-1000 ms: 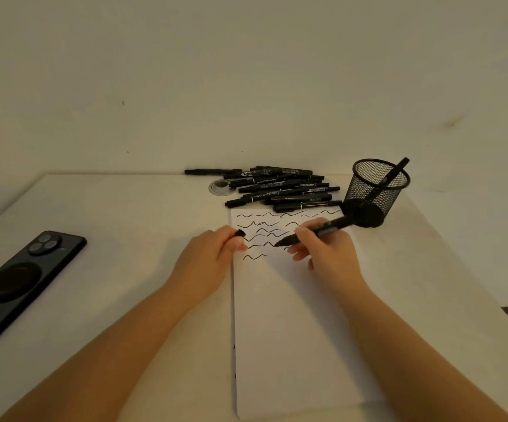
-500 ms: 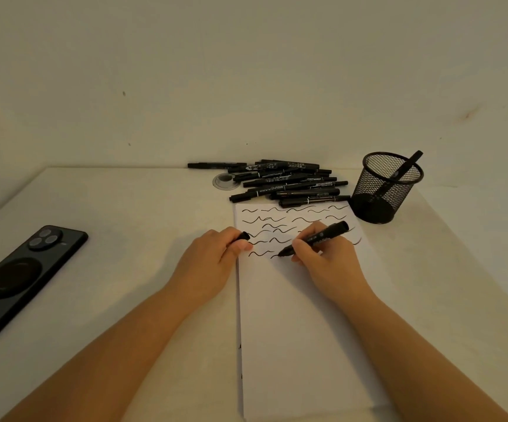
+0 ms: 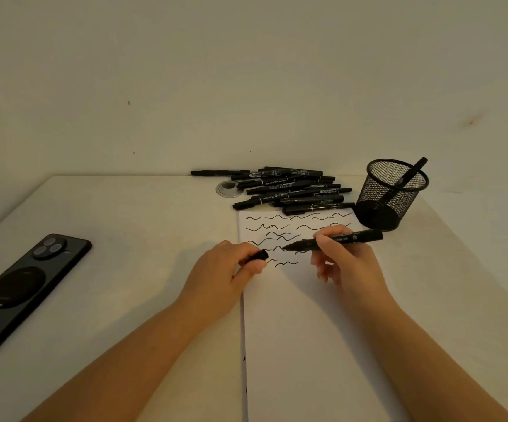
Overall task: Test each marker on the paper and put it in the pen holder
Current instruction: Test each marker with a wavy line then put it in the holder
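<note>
Right hand [image 3: 342,257] pinches the uncapped marker [image 3: 335,241]; left hand [image 3: 231,271] grips its cap [image 3: 258,256]. A misaligned recap could ink fingers.

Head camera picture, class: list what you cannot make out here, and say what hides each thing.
- Marker cap: mostly wrapped inside the left hand.
- Print on the marker held by the right hand: too small and blurred.
- Number of markers in the pile: they overlap.
- Phone: near corner cut by the left edge.
- Paper: lower end cut by the bottom edge.

marker pile [image 3: 289,190] beside pen holder [image 3: 391,193]
</note>
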Tool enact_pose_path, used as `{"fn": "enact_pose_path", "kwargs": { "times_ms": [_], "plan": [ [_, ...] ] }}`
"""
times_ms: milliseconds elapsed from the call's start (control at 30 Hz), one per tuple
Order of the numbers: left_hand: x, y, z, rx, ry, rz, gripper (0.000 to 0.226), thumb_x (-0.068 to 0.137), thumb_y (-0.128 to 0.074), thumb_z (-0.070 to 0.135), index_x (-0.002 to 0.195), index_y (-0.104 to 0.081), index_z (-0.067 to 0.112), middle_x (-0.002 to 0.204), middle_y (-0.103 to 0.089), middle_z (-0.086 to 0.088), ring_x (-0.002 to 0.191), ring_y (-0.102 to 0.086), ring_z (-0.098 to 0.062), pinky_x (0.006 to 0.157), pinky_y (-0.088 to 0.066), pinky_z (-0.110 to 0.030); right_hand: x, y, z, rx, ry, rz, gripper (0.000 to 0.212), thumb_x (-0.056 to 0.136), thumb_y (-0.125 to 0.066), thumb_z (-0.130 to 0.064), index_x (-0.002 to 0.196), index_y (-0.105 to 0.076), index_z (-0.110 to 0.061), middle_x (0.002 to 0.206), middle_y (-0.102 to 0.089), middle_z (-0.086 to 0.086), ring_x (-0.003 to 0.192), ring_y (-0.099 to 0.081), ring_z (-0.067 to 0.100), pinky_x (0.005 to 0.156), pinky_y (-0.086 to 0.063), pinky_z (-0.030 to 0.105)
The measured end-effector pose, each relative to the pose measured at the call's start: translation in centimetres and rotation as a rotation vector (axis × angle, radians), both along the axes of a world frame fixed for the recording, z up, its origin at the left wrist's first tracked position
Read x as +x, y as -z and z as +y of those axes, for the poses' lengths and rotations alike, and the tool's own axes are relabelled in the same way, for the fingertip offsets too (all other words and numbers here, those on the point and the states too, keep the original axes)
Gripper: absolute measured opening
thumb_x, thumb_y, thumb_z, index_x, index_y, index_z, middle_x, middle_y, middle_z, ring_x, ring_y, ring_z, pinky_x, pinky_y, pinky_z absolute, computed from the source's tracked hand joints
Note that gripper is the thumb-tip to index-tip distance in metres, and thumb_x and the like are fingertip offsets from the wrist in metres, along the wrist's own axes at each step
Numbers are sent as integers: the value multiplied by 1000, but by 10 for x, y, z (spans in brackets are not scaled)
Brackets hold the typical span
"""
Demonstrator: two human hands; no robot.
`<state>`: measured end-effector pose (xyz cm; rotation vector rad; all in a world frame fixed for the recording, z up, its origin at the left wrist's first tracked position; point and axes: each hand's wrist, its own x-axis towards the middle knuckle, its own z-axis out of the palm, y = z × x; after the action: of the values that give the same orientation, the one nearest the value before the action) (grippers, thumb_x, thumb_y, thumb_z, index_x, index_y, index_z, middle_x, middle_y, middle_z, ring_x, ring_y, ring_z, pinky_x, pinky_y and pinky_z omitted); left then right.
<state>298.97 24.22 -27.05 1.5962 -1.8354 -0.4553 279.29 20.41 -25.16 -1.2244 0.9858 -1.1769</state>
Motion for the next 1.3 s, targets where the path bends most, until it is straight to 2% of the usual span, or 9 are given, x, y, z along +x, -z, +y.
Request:
{"fn": "enact_pose_path", "kwargs": {
  "times_ms": [133,333,500,600,700,833,967,1067,1300],
  "plan": [
    [-5,-2,2,-44,36,-8,14,89,-55,33,96,-64,26,69,-47,25,77,-46,11,64,-33,-6,3,0,2,29,-88,-86,20,91,-48,-11,75,-61,-13,53,-61,5,44,-51,13,39,-41,22],
    [-9,-6,3,-38,75,-44,14,89,-54,35,96,-64,28,73,-53,19,77,-46,-1,62,-30,-11,5,0,5,11,-126,-34,20,89,-50,-11,74,-63,-15,54,-63,6,46,-52,13,41,-42,21],
    [-16,-12,10,-97,101,-55,25,88,-50,41,95,-65,23,70,-47,26,74,-44,3,64,-31,-8,6,0,11,-23,-191,1,22,88,-54,-14,69,-63,-15,53,-61,4,47,-52,12,40,-38,19],
    [-23,-16,17,-194,164,-136,34,88,-43,43,93,-66,18,74,-53,18,71,-41,0,61,-34,-13,8,-1,15,-41,-180,33,28,80,-49,-26,56,-61,-18,45,-55,3,42,-47,12,41,-37,17],
    [-32,-18,23,-242,167,-195,35,88,-41,37,88,-67,13,72,-63,4,67,-51,-13,54,-41,-26,12,2,16,-53,-119,28,33,78,-44,-26,50,-57,-17,38,-50,2,35,-41,12,37,-35,17],
    [-35,-22,25,-258,186,-222,37,88,-39,34,83,-66,10,65,-62,1,59,-53,-19,49,-43,-28,16,7,18,-48,-48,-28,33,76,-43,-23,44,-51,-20,38,-46,2,33,-36,15,36,-29,18],
    [-36,-23,26,-127,242,-88,40,90,-36,40,84,-65,13,63,-53,11,59,-46,-9,54,-39,-26,17,9,21,-82,-71,-99,31,74,-41,-17,44,-46,-21,39,-45,-3,33,-35,14,38,-27,18],
    [-35,-22,26,2,266,43,32,89,-39,37,84,-65,20,56,-46,16,56,-45,-2,53,-30,-13,17,10,23,-106,-85,-122,30,74,-41,-14,45,-44,-18,39,-44,-4,34,-35,13,37,-27,19],
    [-30,-20,26,226,356,267,23,87,-39,36,71,-56,41,57,-53,18,54,-47,-2,53,-35,-12,17,10,24,-202,-164,-118,29,70,-45,-25,48,-42,-6,39,-42,-10,34,-35,14,40,-28,15]
  ]
}}
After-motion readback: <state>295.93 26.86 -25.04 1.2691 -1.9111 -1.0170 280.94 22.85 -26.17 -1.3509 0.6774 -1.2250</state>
